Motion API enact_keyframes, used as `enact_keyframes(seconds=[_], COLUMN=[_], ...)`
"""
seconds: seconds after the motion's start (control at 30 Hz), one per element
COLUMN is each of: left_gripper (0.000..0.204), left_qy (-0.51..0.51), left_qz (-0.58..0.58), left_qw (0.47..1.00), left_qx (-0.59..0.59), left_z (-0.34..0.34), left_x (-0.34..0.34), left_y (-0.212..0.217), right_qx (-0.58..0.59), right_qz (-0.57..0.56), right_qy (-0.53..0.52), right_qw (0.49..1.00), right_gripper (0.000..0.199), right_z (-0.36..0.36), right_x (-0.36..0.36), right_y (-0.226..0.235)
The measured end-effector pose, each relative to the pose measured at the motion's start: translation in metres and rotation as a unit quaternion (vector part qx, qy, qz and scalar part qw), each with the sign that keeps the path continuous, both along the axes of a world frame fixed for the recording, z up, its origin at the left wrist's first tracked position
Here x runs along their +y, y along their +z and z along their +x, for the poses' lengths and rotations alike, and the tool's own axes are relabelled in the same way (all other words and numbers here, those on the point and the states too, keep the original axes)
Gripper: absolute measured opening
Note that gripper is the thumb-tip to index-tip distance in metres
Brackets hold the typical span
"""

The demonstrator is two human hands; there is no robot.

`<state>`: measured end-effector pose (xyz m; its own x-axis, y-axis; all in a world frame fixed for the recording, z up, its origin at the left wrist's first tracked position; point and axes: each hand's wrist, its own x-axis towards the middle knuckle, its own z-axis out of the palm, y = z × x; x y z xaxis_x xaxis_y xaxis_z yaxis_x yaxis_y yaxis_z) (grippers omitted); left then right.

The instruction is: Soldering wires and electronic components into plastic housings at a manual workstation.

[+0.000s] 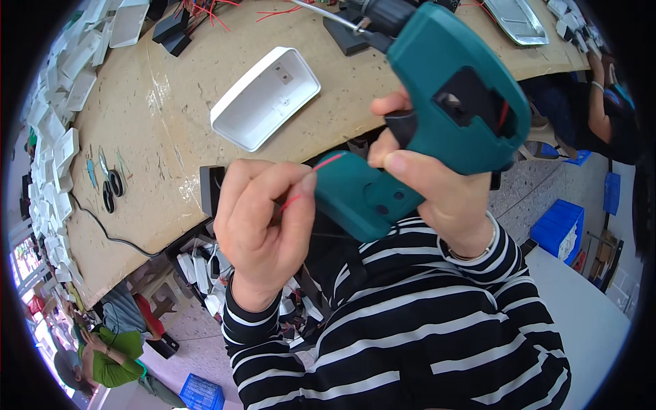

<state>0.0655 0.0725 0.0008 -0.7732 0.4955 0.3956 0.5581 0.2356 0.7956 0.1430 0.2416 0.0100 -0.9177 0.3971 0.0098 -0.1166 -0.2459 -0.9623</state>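
Observation:
My right hand [444, 184] is wrapped round the handle of a teal power drill [458, 51], held up over the table's near edge. Its black chuck [389, 14] and a long metal bit point to the upper left. A dark opening in the drill's side shows a bit of red inside. With thumb and fingertips, my left hand [266, 222] pinches a thin red wire [329, 162], whose end crosses the drill's base. Beyond my hands, an open white plastic box [270, 102] lies on the table [171, 137].
Scissors [111, 188] and a black cable [109, 232] lie at the left, beside piled white plastic housings [58, 164]. Far back are black blocks [172, 31], red wires and a silver tray [516, 20]. Co-workers sit at the right and lower left. A blue crate [557, 225] stands right.

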Motion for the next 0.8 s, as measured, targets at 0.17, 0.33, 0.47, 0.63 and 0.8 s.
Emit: enact_keyframes(seconds=[0.17, 0.33, 0.47, 0.63, 0.8], left_gripper=[0.018, 0.015, 0.015, 0.01, 0.009], left_qy=[0.072, 0.199, 0.196, 0.182, 0.185], left_qz=[-0.054, -0.121, -0.112, -0.114, -0.145], left_qw=[0.984, 0.923, 0.923, 0.935, 0.93], left_qx=[0.151, 0.307, 0.312, 0.282, 0.282], left_z=[-0.012, -0.028, -0.037, -0.045, -0.047], left_x=[0.008, 0.027, 0.032, 0.037, 0.04], left_y=[-0.006, -0.011, -0.017, -0.02, -0.018], right_qx=[-0.005, -0.04, -0.081, -0.131, -0.086], right_qz=[0.034, 0.07, 0.192, 0.121, 0.136], right_qy=[0.002, 0.036, 0.148, 0.082, 0.119], right_qw=[0.999, 0.996, 0.967, 0.981, 0.98], right_gripper=[0.065, 0.062, 0.055, 0.059, 0.056], right_z=[0.023, 0.058, 0.076, 0.084, 0.075], right_x=[0.018, 0.034, 0.05, 0.036, 0.036], right_y=[0.009, 0.011, 0.016, 0.005, -0.004])
